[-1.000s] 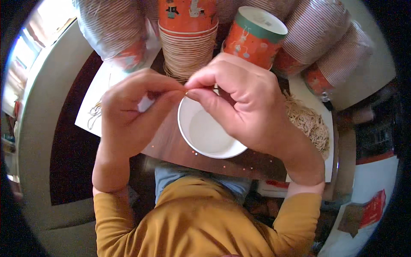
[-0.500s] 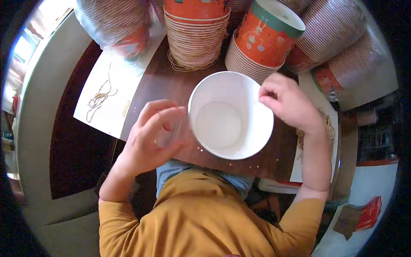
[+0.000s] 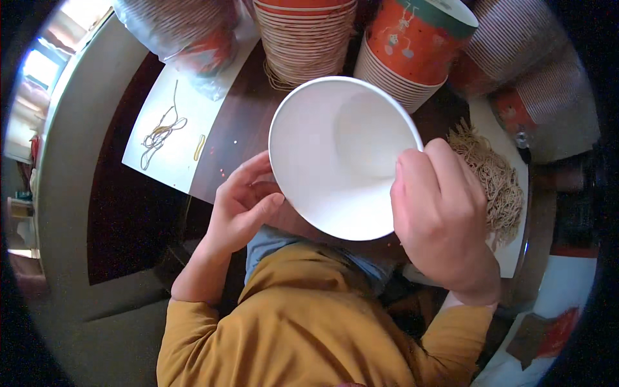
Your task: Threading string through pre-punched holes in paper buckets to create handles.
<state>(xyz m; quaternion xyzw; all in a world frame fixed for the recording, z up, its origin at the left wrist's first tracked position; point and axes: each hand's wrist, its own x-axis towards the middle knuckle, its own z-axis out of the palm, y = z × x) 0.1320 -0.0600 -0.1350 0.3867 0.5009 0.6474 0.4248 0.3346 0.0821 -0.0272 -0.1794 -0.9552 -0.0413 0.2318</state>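
Observation:
A large white-lined paper bucket [image 3: 322, 155] is tilted in front of me, its round mouth facing up toward me. At its right rim my right hand [image 3: 442, 216] is closed, the fingers curled over the edge and the fingertips partly hidden. My left hand [image 3: 244, 209] cups the bucket's left side. Its fingertips go behind the wall and its thumb lies at the rim. The bucket's outside cannot be seen from here.
Nested stacks of orange paper buckets [image 3: 306, 42] line the table's far side, one topped by a green-banded bucket [image 3: 419, 39]. Plastic-wrapped stacks [image 3: 177, 32] stand at both sides. Loose rubber bands [image 3: 161, 135] lie on white paper at left; a tan heap of bands [image 3: 496, 184] lies at right.
The bucket has come up closer and tipped. My right hand has moved down along its rim and turned. My left hand has come against its left side. The whole view has shifted slightly.

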